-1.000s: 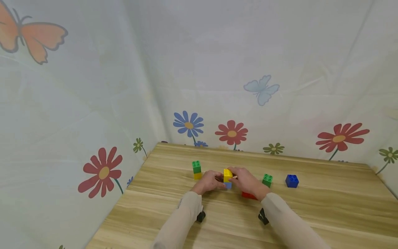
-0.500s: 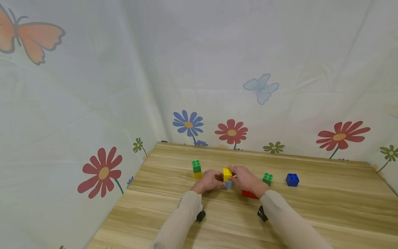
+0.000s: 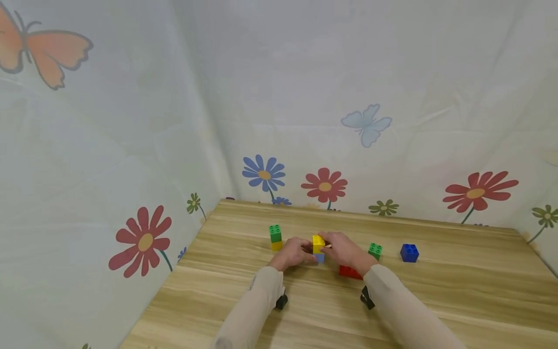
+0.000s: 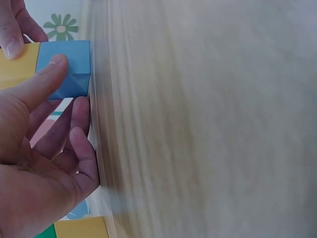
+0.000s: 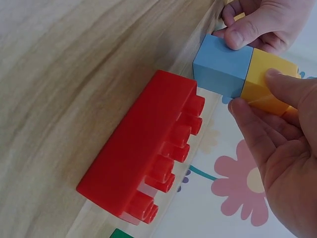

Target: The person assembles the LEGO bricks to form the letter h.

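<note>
A yellow toy brick (image 3: 318, 244) sits flush on top of a light blue brick (image 3: 319, 258), and the pair stands upright on the wooden table. My left hand (image 3: 295, 253) pinches the light blue brick, its thumb pressed on the near face in the left wrist view. From the other side my right hand (image 3: 346, 251) holds the yellow brick (image 5: 267, 79) between thumb and fingers. A long red brick (image 5: 143, 144), studs up, lies close by under the right wrist, partly hidden by it in the head view.
Left of the hands stands a green brick (image 3: 275, 233) on a yellow brick (image 3: 276, 246). To the right are a single green brick (image 3: 375, 250) and a dark blue brick (image 3: 409, 252). A flowered curtain (image 3: 279, 97) hangs behind the table's far edge.
</note>
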The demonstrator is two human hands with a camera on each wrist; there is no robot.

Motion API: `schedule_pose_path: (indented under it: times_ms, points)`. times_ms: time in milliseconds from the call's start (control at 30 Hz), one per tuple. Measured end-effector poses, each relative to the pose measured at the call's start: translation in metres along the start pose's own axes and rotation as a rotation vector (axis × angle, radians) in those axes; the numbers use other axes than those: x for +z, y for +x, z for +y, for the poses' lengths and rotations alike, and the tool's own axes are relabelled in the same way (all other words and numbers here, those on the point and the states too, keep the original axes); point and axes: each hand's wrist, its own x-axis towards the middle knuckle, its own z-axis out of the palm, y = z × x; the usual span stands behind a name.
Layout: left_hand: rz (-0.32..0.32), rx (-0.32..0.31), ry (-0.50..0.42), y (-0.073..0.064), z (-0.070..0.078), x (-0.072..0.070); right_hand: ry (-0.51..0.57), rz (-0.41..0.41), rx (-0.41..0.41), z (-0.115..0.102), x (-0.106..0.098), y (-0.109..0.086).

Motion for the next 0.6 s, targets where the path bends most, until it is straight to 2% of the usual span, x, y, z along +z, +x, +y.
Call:
schedule_pose_path:
  times_ms: [233, 600]
  points:
    - [0.003, -0.016, 0.011, 0.0018, -0.0002, 0.0001, 0.023, -0.013, 0.027, 0.0033, -0.0004, 0.0024]
    - [0.005, 0.005, 0.075, 0.0049, 0.0014, 0.0027, 0.108, 0.058, 0.072, 0.0047, 0.0067, 0.0015]
